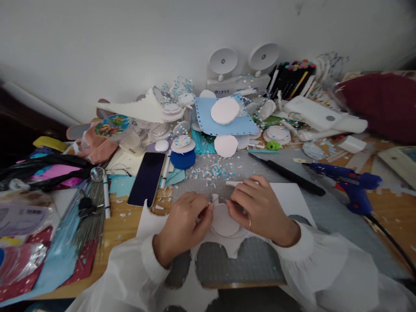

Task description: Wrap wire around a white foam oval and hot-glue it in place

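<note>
- White sheet (294,199) on the counter (120,242), its large cut-outs baring the grey mat (344,234).
- White disc (225,220) over the sheet, between the hands.
- Left hand (188,223) and right hand (258,212) at the disc's far rim, fingers curled inward — too small to tell whether either pinches anything.
- Blue glue gun (347,180), well right of the hands; black-handled tool (294,177) nearer, just beyond the right hand.
- Dark phone (147,178) to the left, a white pen (165,169) beside it.
- Scraps (212,172) strewn just beyond the hands — white and blue.
- Blue sheet (208,119) behind, bearing another disc (225,110).
- Tub (131,143) at left, contents unclear; colour-capped markers (294,82) packed upright at the back.
</note>
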